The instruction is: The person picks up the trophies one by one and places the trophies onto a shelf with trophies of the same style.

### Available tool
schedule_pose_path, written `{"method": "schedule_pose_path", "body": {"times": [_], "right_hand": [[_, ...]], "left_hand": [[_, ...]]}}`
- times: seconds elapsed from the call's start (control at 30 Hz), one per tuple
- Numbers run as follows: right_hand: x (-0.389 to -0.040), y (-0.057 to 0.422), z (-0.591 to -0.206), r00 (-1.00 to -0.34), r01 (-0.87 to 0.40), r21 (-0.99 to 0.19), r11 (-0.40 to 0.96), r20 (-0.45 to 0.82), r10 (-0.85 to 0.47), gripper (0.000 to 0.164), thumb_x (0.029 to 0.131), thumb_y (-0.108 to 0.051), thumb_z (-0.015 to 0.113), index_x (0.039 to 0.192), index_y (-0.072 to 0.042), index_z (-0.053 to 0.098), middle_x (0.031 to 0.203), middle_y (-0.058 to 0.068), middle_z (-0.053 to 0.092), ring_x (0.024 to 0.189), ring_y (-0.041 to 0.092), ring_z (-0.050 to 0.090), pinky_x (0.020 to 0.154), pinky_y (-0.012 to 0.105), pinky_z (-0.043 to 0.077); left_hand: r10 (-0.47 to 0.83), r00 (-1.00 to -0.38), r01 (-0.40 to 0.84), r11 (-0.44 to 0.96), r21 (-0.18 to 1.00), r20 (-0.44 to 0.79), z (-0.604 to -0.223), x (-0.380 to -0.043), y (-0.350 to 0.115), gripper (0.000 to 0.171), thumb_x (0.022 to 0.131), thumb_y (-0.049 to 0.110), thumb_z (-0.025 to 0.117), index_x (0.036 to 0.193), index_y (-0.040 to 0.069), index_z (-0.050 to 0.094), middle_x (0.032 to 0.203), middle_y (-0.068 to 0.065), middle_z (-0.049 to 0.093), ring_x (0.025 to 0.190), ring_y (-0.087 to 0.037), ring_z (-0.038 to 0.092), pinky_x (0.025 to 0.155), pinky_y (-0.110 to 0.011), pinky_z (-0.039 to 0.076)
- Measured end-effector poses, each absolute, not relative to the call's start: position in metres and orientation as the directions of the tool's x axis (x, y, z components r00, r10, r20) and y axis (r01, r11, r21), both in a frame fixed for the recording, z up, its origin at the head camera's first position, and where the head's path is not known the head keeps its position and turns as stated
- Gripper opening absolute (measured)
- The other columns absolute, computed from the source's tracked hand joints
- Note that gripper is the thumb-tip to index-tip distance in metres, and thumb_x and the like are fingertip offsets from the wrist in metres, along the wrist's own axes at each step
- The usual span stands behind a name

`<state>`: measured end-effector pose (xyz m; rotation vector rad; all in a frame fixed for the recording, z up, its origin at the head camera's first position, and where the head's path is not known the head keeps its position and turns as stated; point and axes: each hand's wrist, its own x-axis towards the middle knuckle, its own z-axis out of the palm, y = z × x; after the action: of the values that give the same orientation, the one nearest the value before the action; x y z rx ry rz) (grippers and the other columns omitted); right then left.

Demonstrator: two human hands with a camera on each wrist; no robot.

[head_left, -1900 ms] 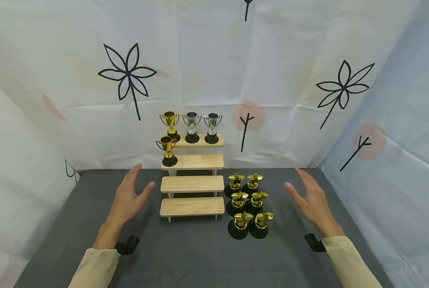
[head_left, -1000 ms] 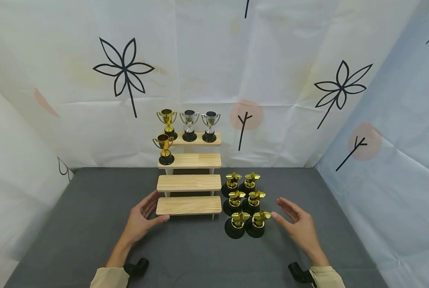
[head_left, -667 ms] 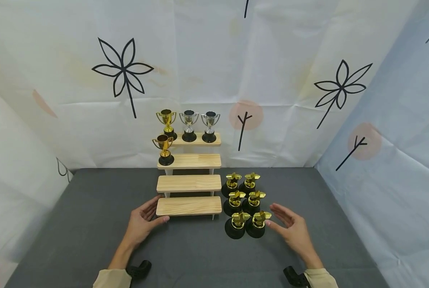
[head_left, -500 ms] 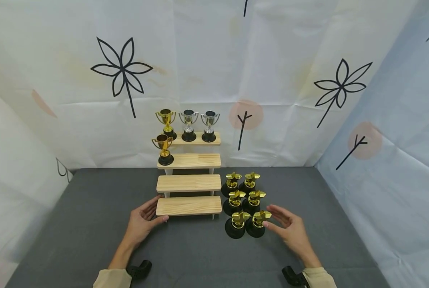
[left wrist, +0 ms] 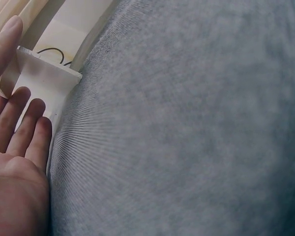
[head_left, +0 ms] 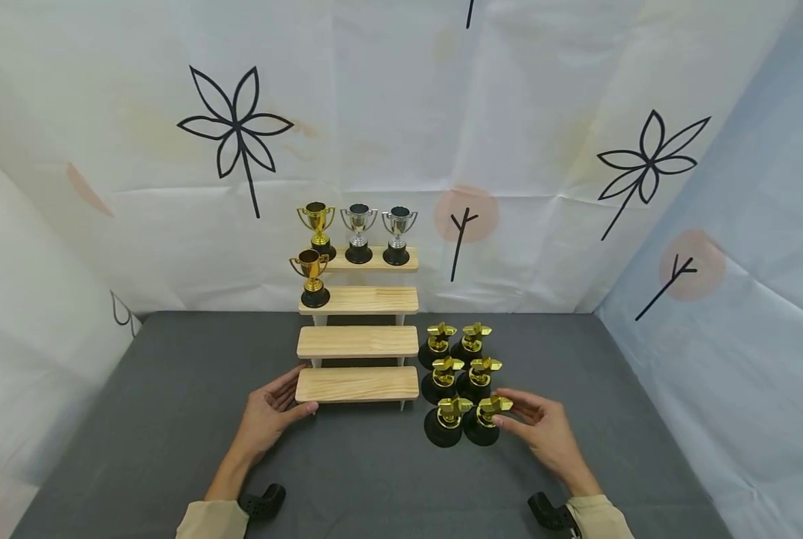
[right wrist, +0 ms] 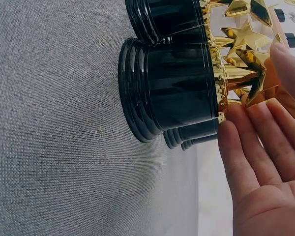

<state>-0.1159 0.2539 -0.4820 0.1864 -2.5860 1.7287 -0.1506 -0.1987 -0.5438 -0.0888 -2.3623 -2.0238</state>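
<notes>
At the left end of the lowest step of a tiered wooden stand (head_left: pixel 357 385) is my left hand (head_left: pixel 263 421), thumb in front and fingers along the side. In the left wrist view those fingers (left wrist: pixel 27 128) look fairly straight beside the stand's white support (left wrist: pixel 46 73); contact is unclear. My right hand (head_left: pixel 543 428) surrounds the gold star of the front right star trophy (head_left: pixel 485 423). The right wrist view has the star (right wrist: pixel 255 73) between thumb and extended fingers (right wrist: pixel 241 157), without a clear grip. The trophy's black base (right wrist: pixel 172 83) stands on the table.
Several other star trophies (head_left: pixel 445 423) stand close together right of the stand. Cup trophies occupy the upper steps: a gold cup (head_left: pixel 317 224) and two silver cups (head_left: pixel 359 224) on top, another gold cup (head_left: pixel 311 273) below. Grey cloth (head_left: pixel 374 486) covers the table, with white curtain (head_left: pixel 543 90) behind.
Both hands have come down and inward, the left to the lowest step's end, the right to the front right star trophy. Over the last half second the right hand has edged closer.
</notes>
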Motion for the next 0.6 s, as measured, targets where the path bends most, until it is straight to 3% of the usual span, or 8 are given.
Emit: {"method": "schedule_pose_path", "body": {"times": [0.3, 0.6], "right_hand": [[-0.1193, 0.2508, -0.4806, -0.987, -0.142, -0.931, 0.335, 0.108, -0.117, 0.043, 0.085, -0.002, 0.081, 0.125, 0.009, 0.067, 0.122, 0.025, 0.068, 0.106, 0.012, 0.07, 0.087, 0.02, 0.058], [-0.1192, 0.2502, -0.4821, -0.988, -0.143, -0.936, 0.323, 0.116, -0.101, 0.041, 0.085, 0.001, 0.08, 0.123, 0.01, 0.068, 0.117, 0.025, 0.07, 0.1, 0.009, 0.07, 0.082, 0.02, 0.06]], "left_hand": [[0.031, -0.998, 0.059, 0.139, 0.988, 0.055, -0.5438, -0.1521, -0.1997, 0.082, 0.082, 0.013, 0.088, 0.149, -0.005, 0.045, 0.15, -0.021, 0.048, 0.139, -0.034, 0.045, 0.105, -0.013, 0.041], [0.03, -0.999, 0.048, 0.124, 0.991, 0.044, -0.5428, -0.1515, -0.1994, 0.083, 0.08, 0.012, 0.089, 0.149, -0.005, 0.046, 0.15, -0.021, 0.049, 0.138, -0.034, 0.045, 0.104, -0.013, 0.043]]}}
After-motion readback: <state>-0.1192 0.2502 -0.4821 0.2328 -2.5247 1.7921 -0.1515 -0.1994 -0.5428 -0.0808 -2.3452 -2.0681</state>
